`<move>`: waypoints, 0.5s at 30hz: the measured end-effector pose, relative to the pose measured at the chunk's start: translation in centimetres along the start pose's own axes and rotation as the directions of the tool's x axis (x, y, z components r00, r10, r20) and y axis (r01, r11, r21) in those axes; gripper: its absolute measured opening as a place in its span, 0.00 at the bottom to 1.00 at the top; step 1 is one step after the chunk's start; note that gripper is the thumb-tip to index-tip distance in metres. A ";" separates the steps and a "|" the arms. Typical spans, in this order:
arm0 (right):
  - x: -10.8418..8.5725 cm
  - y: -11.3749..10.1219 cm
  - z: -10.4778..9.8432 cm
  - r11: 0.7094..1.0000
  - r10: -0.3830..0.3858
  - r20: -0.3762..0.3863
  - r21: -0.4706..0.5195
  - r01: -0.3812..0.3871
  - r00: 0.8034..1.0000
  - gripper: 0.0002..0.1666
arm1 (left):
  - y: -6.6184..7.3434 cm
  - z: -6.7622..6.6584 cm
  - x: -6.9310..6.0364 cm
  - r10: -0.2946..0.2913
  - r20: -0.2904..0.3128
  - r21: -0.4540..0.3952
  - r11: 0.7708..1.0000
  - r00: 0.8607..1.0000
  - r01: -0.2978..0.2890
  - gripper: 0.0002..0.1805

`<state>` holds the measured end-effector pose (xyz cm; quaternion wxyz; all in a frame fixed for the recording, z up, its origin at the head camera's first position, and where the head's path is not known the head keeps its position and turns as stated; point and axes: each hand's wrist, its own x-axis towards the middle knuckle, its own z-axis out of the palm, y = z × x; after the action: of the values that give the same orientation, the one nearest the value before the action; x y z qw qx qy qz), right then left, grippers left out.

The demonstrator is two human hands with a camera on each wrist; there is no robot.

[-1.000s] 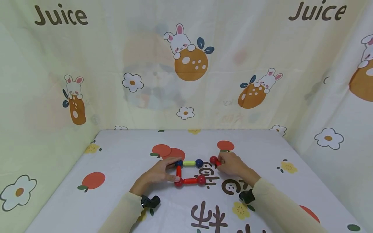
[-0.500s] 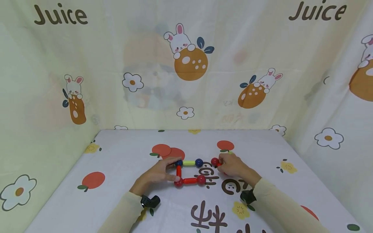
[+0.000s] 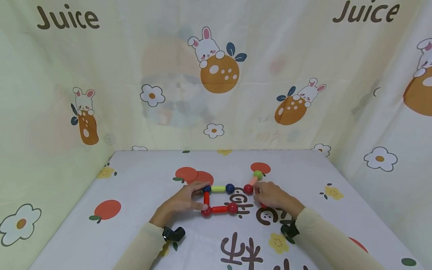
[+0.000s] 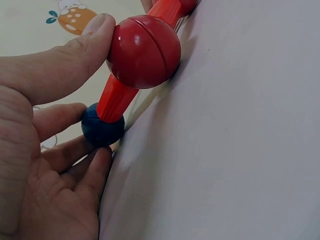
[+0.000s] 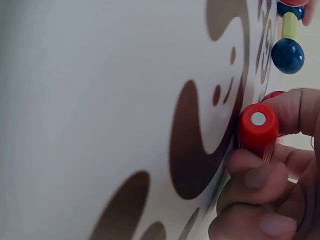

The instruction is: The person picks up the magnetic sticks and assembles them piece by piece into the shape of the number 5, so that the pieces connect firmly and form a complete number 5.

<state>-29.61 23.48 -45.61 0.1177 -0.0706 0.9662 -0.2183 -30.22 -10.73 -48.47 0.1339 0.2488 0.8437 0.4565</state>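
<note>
My left hand (image 3: 183,199) holds a ball-and-rod frame on the table. In the left wrist view its thumb presses a red ball (image 4: 145,51), and its fingers bend around a dark blue ball (image 4: 102,126); a red rod (image 4: 116,100) joins them. Another red rod (image 3: 220,209) runs to a second red ball (image 3: 233,208). A yellow-green rod (image 3: 218,188) leads to another blue ball (image 3: 230,188). My right hand (image 3: 272,195) grips a red rod (image 5: 258,127) with a pale disc at its end. Beside its fingertips, a red ball (image 3: 248,189), pink rod (image 3: 253,181) and green ball (image 3: 258,174) form a line.
A white printed cloth (image 3: 189,243) covers the table, with fruit, flowers and brown lettering on it. Patterned curtains (image 3: 162,123) stand behind and at both sides. Each wrist wears a dark device, such as the left one (image 3: 174,233).
My right hand has shifted slightly right and down. The pink rod and green ball, mostly hidden before, now show to the left of it. My left hand and its frame stay put.
</note>
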 end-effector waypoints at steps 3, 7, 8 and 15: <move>0.0 0.0 0.0 1.000 -0.005 0.005 -0.005 0.005 1.000 0.05 | 0.0 -0.1 0.1 -0.007 0.000 0.009 1.000 1.000 0.007 0.46; -0.2 -0.2 0.0 1.000 0.005 0.025 0.004 -0.005 1.000 0.06 | 0.1 -0.1 0.1 -0.008 -0.001 0.032 0.999 1.000 0.008 0.47; -0.2 -0.3 0.0 1.000 0.009 0.033 0.010 -0.010 0.999 0.06 | 0.1 -0.1 0.1 -0.005 -0.001 0.041 0.999 1.000 0.005 0.47; -0.8 -1.5 0.3 1.000 -0.021 0.063 0.025 0.019 0.998 0.06 | -0.1 0.0 0.1 0.014 -0.002 0.069 0.997 1.000 -0.014 0.47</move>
<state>-28.64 22.11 -45.08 0.1469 -0.0858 0.9585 -0.2287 -30.33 -10.67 -48.54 0.1208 0.2586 0.8574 0.4282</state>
